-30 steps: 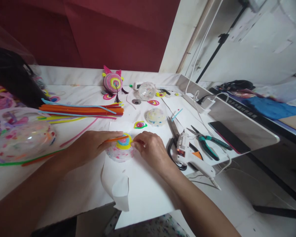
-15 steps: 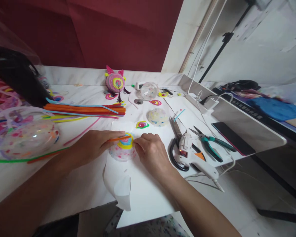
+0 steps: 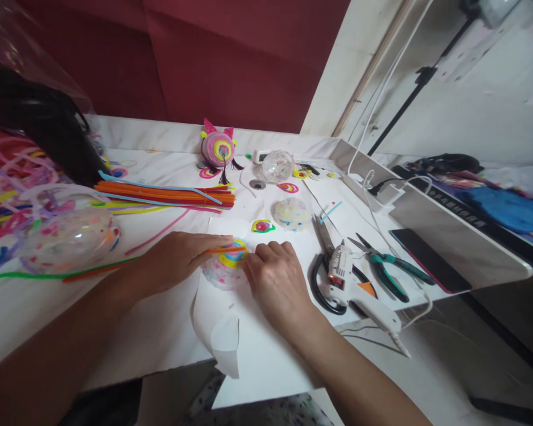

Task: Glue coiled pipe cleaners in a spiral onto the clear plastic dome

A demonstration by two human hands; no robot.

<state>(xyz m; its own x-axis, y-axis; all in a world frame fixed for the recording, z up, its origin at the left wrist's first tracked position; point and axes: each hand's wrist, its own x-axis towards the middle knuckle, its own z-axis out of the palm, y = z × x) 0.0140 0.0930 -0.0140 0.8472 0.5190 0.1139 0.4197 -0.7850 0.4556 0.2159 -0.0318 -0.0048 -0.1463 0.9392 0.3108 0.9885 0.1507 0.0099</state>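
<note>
A clear half-ball (image 3: 224,276) with pink specks sits on white paper, topped by yellow, blue and pink coiled rings (image 3: 231,258). An orange pipe cleaner (image 3: 225,250) stretches across the rings. My left hand (image 3: 177,257), closed, pinches its left part at the left side of the ball. At the right side, my right hand (image 3: 274,273) is closed with its fingertips at the strip's right end and against the ball. A flat eye-shaped piece (image 3: 263,226) in green, yellow and red lies just behind the hands.
Orange pipe cleaners (image 3: 164,195) lie bundled at the left, near a speckled clear ball (image 3: 71,239). Behind stands a pink ornament (image 3: 220,148). To the right are a glue gun (image 3: 342,266), scissors (image 3: 324,234), pliers (image 3: 386,275) and a phone (image 3: 429,260).
The whole view has shifted, so things appear slightly further right. The orange strip now reaches further across the rings, close to my right fingertips.
</note>
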